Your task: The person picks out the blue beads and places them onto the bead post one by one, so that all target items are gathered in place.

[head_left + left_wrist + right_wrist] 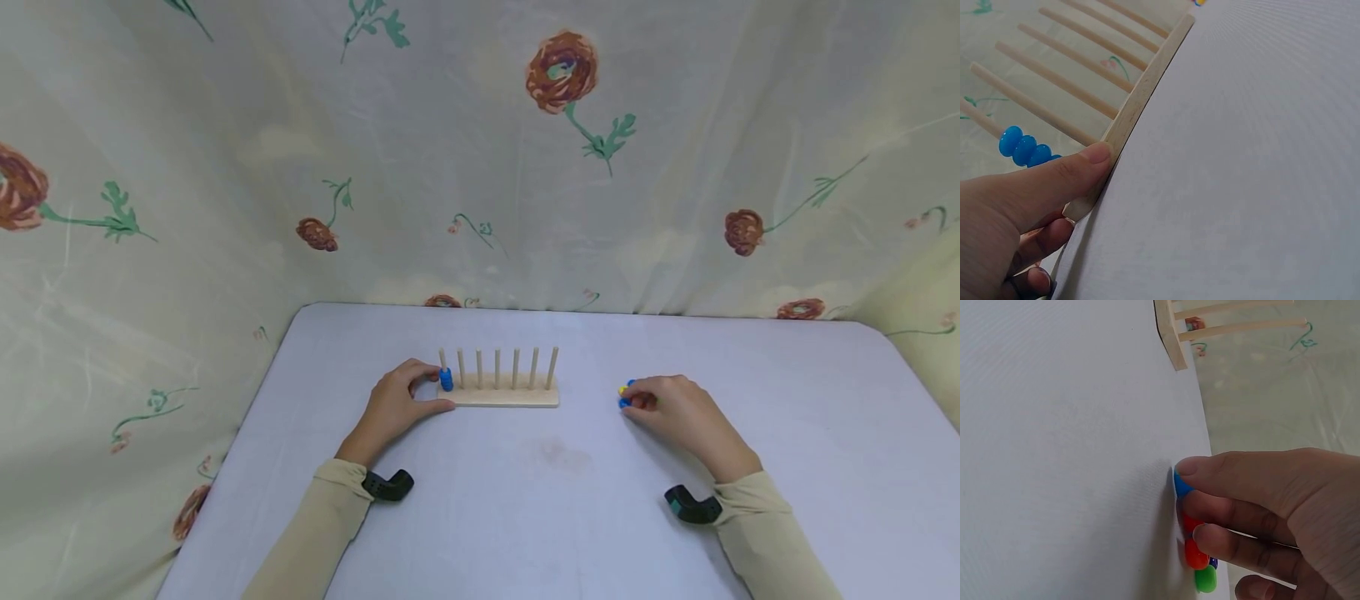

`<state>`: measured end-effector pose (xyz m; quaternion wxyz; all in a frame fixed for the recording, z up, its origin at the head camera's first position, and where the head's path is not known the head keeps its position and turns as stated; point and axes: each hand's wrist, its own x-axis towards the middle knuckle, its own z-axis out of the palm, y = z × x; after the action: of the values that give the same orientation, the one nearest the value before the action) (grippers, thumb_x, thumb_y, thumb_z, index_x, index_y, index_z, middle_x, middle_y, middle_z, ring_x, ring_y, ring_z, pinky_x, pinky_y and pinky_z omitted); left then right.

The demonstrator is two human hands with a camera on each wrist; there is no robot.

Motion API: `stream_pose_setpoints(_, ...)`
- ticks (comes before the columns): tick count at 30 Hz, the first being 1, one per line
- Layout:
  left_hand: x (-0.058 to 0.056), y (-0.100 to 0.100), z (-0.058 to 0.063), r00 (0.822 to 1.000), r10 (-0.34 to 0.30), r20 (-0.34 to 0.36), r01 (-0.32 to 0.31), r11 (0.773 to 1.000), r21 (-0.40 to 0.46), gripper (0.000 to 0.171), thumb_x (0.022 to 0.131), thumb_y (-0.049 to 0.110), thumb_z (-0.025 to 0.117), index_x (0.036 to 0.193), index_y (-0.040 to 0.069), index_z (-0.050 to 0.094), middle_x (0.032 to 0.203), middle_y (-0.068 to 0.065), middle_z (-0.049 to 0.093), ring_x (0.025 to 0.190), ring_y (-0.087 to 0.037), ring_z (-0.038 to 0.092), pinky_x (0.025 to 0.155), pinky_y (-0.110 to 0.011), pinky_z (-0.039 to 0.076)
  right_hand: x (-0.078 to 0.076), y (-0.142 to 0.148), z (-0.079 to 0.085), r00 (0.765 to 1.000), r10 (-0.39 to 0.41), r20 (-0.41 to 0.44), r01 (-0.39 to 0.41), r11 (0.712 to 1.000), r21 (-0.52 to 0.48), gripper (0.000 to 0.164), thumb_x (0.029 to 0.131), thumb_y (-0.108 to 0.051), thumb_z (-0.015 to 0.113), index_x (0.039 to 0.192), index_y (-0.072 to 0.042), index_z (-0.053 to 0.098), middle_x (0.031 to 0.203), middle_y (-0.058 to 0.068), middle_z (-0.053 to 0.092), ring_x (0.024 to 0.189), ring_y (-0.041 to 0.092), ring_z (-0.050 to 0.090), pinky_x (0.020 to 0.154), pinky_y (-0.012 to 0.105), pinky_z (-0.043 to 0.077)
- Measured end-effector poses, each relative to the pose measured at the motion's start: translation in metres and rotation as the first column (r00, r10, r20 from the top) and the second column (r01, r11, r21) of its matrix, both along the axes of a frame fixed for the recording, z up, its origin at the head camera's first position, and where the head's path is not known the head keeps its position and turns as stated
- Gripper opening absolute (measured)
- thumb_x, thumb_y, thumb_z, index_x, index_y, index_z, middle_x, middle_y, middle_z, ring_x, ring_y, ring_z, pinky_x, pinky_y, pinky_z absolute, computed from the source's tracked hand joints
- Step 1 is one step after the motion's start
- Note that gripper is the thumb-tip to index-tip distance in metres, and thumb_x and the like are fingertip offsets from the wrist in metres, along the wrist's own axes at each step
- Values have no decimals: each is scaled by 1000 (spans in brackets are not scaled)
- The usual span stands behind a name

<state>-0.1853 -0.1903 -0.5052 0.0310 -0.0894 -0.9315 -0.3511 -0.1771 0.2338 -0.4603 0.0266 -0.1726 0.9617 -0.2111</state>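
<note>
A wooden peg stand [498,400] with several upright pegs is on the table. Its leftmost peg carries a short stack of blue beads [446,379]. My left hand [393,404] grips the left end of the base, thumb along the front edge and the other fingers round the end. Off to the right of the stand, my right hand [678,412] pinches a blue bead [1181,484] low at the tabletop. Under and beside those fingers lie red beads [1196,555], a green bead [1206,579] and a yellow bead [622,390], partly hidden by the hand.
A white cloth covers the table [480,500]. Behind it hangs a flowered curtain [450,167], which also runs along the left side. Each wrist wears a dark camera mount, on the left [388,485] and on the right [693,506].
</note>
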Motion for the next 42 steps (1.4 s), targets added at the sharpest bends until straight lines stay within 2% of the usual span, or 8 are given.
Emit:
stream_pose_setpoints(13, -1, 0, 1, 1000, -2, 11, 1, 1000, 4, 59, 76, 41, 91, 126, 13, 73, 109, 0, 69, 76, -13, 47, 64, -24, 37, 0, -2, -2, 1000, -2, -13, 2, 1000, 25, 10, 88, -13, 81, 98, -10, 80, 77, -6, 68, 72, 9, 57, 68, 31, 47)
stream_pose_setpoints(23, 0, 0, 2, 1000, -1, 14, 1, 1000, -6, 60, 77, 42, 91, 127, 13, 72, 109, 0, 68, 76, -13, 46, 65, -24, 36, 2, -2, 1, 994, 24, -108, -23, 1000, 7, 12, 89, -16, 80, 100, -11, 79, 76, -6, 65, 70, 9, 54, 66, 28, 45)
stream_pose_setpoints(29, 1, 1, 3, 1000, 3, 18, -3, 1000, -5, 60, 77, 41, 91, 127, 13, 72, 109, 0, 68, 77, -13, 46, 65, -24, 37, 4, -4, 4, 989, 17, -144, -18, 1000, -4, 17, 89, -19, 81, 104, -11, 78, 79, -3, 69, 69, 10, 55, 65, 29, 46)
stream_pose_setpoints(38, 1, 0, 2, 1000, -2, 4, 2, 1000, -1, 59, 77, 41, 91, 126, 13, 73, 107, 1, 68, 76, -12, 46, 64, -24, 36, 6, -5, 4, 981, 37, -188, -43, 999, -25, 19, 88, -18, 82, 107, -13, 79, 93, 2, 77, 74, 11, 60, 68, 30, 50)
stream_pose_setpoints(42, 1, 1, 2, 1000, 1, 5, -1, 1000, 4, 59, 77, 41, 91, 125, 13, 73, 107, 1, 68, 76, -13, 46, 64, -24, 36, 6, -6, 5, 977, 45, -207, -55, 998, -43, 19, 87, -16, 83, 106, -14, 80, 95, 2, 77, 74, 11, 60, 67, 28, 50)
